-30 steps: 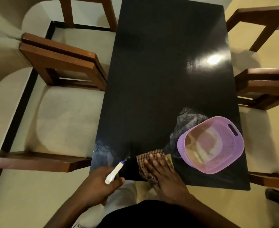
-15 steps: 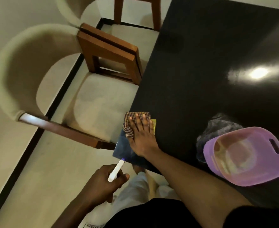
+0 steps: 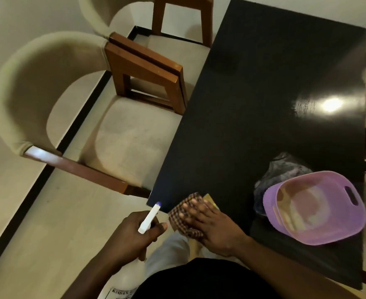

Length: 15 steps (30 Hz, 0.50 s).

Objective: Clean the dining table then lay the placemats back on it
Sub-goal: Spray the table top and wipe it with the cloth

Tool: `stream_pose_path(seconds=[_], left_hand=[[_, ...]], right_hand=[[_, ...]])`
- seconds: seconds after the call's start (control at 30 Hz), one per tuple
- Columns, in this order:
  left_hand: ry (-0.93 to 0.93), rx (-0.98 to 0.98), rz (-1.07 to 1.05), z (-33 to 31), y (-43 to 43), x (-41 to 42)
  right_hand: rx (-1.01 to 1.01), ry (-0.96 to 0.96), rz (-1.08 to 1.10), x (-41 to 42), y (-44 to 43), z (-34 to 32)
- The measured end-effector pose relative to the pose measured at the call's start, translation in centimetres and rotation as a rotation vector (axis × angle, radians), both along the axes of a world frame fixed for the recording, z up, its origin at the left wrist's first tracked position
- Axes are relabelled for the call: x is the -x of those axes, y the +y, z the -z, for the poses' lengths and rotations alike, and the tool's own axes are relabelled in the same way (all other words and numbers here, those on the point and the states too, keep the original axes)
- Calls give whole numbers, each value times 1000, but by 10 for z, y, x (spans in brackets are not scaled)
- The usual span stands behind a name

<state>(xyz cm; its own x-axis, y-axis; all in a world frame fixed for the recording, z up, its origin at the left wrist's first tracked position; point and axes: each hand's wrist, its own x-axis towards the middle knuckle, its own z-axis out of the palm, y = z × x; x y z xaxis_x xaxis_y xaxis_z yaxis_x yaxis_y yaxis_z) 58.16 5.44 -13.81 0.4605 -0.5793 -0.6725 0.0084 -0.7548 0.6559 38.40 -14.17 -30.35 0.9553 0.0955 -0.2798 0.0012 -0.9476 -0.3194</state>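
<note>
Tabletop (image 3: 264, 117), dark and glossy, fills the right half of the view from twelve o'clock down to about five, its near-left corner ending just ahead of the person's body. At nine o'clock a cushioned chair (image 3: 117, 134) with a wooden frame is tucked against the left edge, probably pushed close to keep the walkway open. At roughly seven o'clock the left hand (image 3: 134, 234) is closed around the trigger head of a spray bottle (image 3: 149, 219), nozzle aimed at the near corner, presumably held ready to wet more of the surface. Just right of it, near six o'clock, the right hand (image 3: 210, 227) lies flat with fingers spread, pressing a checked cloth (image 3: 184, 214) onto the near edge; a flat palm spreads pressure for wiping. A sliver of something yellow shows beneath the cloth, which I cannot identify. At four o'clock a purple plastic basket (image 3: 313, 214) sits on the surface, touching a crumpled dark plastic bag (image 3: 279, 171) behind it, seemingly parked there out of the wiping path. No placemats are visible, so cleaning looks unfinished.
</note>
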Motion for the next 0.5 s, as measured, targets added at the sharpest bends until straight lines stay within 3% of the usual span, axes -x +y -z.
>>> stream_pose_path(seconds=[0.23,0.4,0.5], left_hand=[[1,44,30,2,-11,-3],[24,108,39,0,-37,-7],[-11,157,56,-7,-58,-10]], right_hand=[[61,114,542,-40,-25,-9],[-31,196,403,-82,-8,-20],[-134,133,257,-66,9,-17]])
